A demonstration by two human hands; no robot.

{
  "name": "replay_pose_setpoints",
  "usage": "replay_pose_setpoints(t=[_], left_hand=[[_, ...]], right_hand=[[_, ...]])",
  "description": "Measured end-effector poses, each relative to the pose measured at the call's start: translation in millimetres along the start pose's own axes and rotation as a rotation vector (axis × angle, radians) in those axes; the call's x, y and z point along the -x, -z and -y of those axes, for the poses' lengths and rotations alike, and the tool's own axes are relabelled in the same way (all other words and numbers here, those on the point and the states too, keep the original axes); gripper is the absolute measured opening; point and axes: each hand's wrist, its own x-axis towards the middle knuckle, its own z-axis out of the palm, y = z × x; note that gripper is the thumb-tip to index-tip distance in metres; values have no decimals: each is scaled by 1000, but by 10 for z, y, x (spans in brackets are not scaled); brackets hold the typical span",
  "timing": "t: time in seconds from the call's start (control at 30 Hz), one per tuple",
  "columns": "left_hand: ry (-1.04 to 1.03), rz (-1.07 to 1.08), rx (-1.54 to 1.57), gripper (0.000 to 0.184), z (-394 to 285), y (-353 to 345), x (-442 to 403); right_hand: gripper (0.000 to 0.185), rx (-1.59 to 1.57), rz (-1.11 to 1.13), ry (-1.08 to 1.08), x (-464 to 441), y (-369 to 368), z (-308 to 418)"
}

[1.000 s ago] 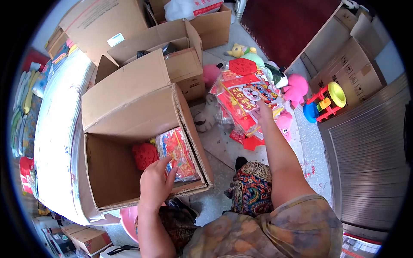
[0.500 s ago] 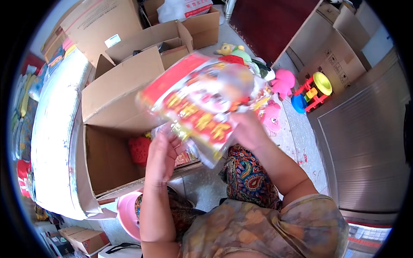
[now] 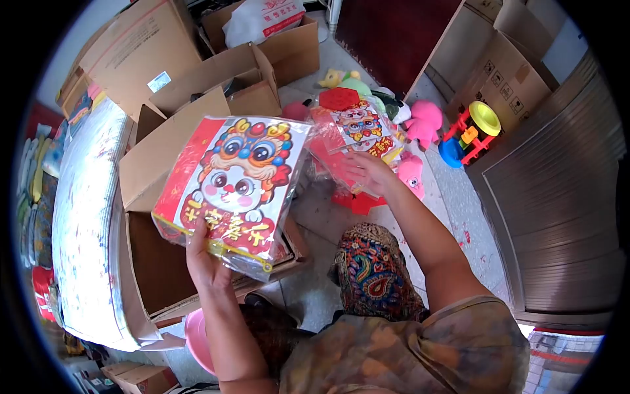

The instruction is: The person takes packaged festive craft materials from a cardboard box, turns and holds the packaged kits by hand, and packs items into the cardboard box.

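A plastic-wrapped packet (image 3: 239,184) with a cartoon lion-hat figure and gold characters is gripped at its lower edge by my left hand (image 3: 210,256), thumb on its front. It hangs tilted over the open cardboard box (image 3: 157,262) and hides most of the inside. My right hand (image 3: 367,172) has its fingers spread and holds nothing; it is by the lower edge of a pile of similar red packets (image 3: 361,123) on the floor. A red octagonal piece (image 3: 338,99) lies at the top of that pile.
Plush toys, among them a pink one (image 3: 424,122), lie beyond the pile. A red, blue and yellow toy (image 3: 469,134) stands right of them. More cardboard boxes (image 3: 289,52) are at the back. A pink basin (image 3: 199,338) sits below the open box; a mattress-like white surface (image 3: 88,223) is at left.
The packet went from the pile at right to over the box at left, first between both hands, now in my left hand alone. My right hand has moved back toward the pile, open.
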Motion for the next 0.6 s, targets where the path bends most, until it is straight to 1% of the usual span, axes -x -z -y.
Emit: replay_pose_setpoints(t=[0.03,0.07,0.13,0.17,0.23,0.27,0.37,0.4,0.47,0.5,0.53,0.6], left_hand=[[-6,-8,7,37,-1,-12,-4],[-13,-18,12,37,-5,-21,-13],[-49,-47,-6,36,14,-19,-50],[-50,-51,-5,36,17,-24,-65],[-50,-73,-12,35,25,-44,-94],[-45,-80,-19,35,33,-35,-113],[-29,-118,-40,36,46,-21,-166],[-28,-120,-47,36,49,-34,-173],[-17,-132,-44,36,49,-68,-181],[-18,-123,-45,37,54,-94,-181],[-20,-128,-48,37,62,-82,-200],[-54,-159,-85,38,63,-51,-220]], right_hand=[[35,-20,-116,-5,-128,196,-23],[35,-23,-115,-5,-259,370,-72],[33,-89,-421,-38,-488,655,-162],[33,-95,-420,-46,-593,759,-211],[32,-149,-523,-2,-775,905,-285],[32,-153,-527,-11,-887,971,-313],[29,-391,-602,71,-1178,989,-247],[29,-396,-604,66,-1266,986,-196],[27,-624,-722,40,-1481,994,-97],[24,-670,-714,24,-1518,964,-51],[24,-670,-712,18,-1534,935,-26],[19,-558,-721,-33,-1547,823,70]])
